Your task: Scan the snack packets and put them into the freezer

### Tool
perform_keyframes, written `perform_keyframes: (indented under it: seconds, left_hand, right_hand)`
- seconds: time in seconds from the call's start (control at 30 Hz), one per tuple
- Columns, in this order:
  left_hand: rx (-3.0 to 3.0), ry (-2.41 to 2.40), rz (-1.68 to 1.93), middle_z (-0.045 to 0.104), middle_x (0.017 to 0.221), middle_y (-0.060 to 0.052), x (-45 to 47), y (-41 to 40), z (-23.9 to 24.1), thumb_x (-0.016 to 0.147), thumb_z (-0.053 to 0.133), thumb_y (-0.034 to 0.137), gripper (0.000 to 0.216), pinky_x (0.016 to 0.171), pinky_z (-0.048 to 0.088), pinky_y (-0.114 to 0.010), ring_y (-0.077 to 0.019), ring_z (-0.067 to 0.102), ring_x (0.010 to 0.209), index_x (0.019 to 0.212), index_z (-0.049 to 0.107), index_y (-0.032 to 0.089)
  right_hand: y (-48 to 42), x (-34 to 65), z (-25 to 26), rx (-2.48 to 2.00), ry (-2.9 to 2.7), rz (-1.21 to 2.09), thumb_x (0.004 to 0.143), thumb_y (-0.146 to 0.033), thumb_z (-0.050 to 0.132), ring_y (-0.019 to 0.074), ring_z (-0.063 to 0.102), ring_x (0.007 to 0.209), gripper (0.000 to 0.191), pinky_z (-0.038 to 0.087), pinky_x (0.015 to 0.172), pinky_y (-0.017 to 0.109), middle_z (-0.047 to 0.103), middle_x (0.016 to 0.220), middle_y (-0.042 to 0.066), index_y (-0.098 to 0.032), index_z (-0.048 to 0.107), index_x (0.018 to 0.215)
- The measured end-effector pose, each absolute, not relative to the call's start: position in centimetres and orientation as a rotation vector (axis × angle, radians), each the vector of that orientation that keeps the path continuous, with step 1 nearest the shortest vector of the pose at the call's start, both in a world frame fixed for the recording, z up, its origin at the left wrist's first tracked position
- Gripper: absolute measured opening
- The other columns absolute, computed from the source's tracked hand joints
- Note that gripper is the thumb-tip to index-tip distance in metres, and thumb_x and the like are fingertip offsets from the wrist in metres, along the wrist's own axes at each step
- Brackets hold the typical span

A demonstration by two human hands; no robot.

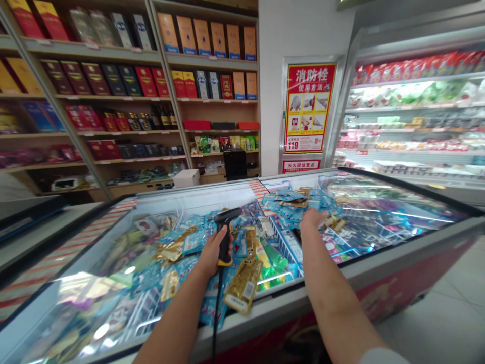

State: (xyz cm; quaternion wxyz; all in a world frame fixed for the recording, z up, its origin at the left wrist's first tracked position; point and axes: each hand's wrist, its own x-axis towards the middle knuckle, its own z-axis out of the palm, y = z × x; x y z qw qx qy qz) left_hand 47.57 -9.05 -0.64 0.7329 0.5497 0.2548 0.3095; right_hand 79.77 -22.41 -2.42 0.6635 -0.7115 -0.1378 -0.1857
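My left hand is closed around the handle of a black and yellow barcode scanner. The scanner's head points right, and its black cable hangs over the freezer edge. Under and around it lie blue packets and gold packets on the freezer's glass top; one gold packet shows a white barcode label. My right hand reaches to a second pile of blue packets on the right half of the glass. Its fingers are mostly hidden behind the hand, so I cannot see what they grip.
The chest freezer holds frozen goods beneath its glass lids. Behind it stand shelves with boxes and bottles, and a white box. A red fire-hydrant poster hangs on the wall, and a lit open fridge is at the right.
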Motion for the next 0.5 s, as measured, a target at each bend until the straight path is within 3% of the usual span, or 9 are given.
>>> perform_keyframes:
  seconds: [0.1, 0.2, 0.3, 0.37, 0.43, 0.5]
  left_hand:
    - [1.216, 0.558, 0.694, 0.056, 0.052, 0.001, 47.6, -9.1, -0.6, 0.067, 0.074, 0.065, 0.052, 0.040, 0.038, -0.021, -0.0102, 0.050, 0.040, 0.071, 0.061, 0.016]
    - [1.225, 0.554, 0.694, 0.056, 0.051, 0.001, 47.6, -9.2, -0.5, 0.067, 0.073, 0.065, 0.052, 0.040, 0.038, -0.021, -0.0103, 0.049, 0.040, 0.070, 0.060, 0.016]
    - [1.225, 0.556, 0.692, 0.056, 0.051, 0.001, 47.6, -9.4, -0.4, 0.067, 0.074, 0.065, 0.051, 0.040, 0.038, -0.022, -0.0105, 0.049, 0.040, 0.071, 0.060, 0.016]
    - [1.222, 0.554, 0.701, 0.056, 0.051, 0.001, 47.6, -9.6, -0.4, 0.068, 0.073, 0.064, 0.050, 0.040, 0.038, -0.022, -0.0106, 0.050, 0.040, 0.072, 0.060, 0.016]
    - [1.231, 0.554, 0.709, 0.056, 0.051, 0.001, 47.6, -9.6, -0.3, 0.069, 0.073, 0.064, 0.050, 0.040, 0.038, -0.022, -0.0106, 0.050, 0.040, 0.072, 0.060, 0.016]
    - [1.243, 0.556, 0.708, 0.056, 0.050, 0.000, 47.6, -9.6, -0.3, 0.070, 0.072, 0.065, 0.050, 0.040, 0.038, -0.022, -0.0106, 0.049, 0.040, 0.070, 0.060, 0.016]
  right_hand:
    - [-21.0, 78.3, -1.8, -1.559, -0.190, -0.415, 0.091, -0.035, 0.039, 0.0241, 0.067, 0.081, 0.051, 0.052, 0.074, 0.039, 0.069, 0.094, 0.012, -0.013, 0.052, 0.135]
    - [-18.8, 75.3, -1.6, -1.557, -0.512, -0.194, 0.086, -0.043, 0.052, 0.0234, 0.067, 0.082, 0.046, 0.051, 0.079, 0.037, 0.071, 0.091, 0.010, -0.014, 0.066, 0.119]
    - [-16.9, 71.6, -2.0, -1.692, -0.996, 0.161, 0.069, -0.048, 0.076, 0.0266, 0.067, 0.094, 0.048, 0.050, 0.087, 0.037, 0.074, 0.099, 0.008, -0.020, 0.073, 0.108]
    - [-16.2, 69.5, -2.5, -1.810, -1.217, 0.263, 0.047, -0.041, 0.091, 0.0325, 0.062, 0.113, 0.067, 0.047, 0.094, 0.038, 0.072, 0.114, 0.010, -0.022, 0.074, 0.109]
    - [-16.0, 68.2, -2.7, -1.916, -1.334, 0.280, 0.034, -0.034, 0.096, 0.0372, 0.054, 0.124, 0.086, 0.044, 0.100, 0.041, 0.068, 0.123, 0.011, -0.025, 0.072, 0.116]
    - [-16.0, 67.8, -2.6, -1.949, -1.363, 0.288, 0.032, -0.032, 0.097, 0.0379, 0.054, 0.124, 0.094, 0.043, 0.100, 0.041, 0.069, 0.122, 0.010, -0.026, 0.070, 0.122]
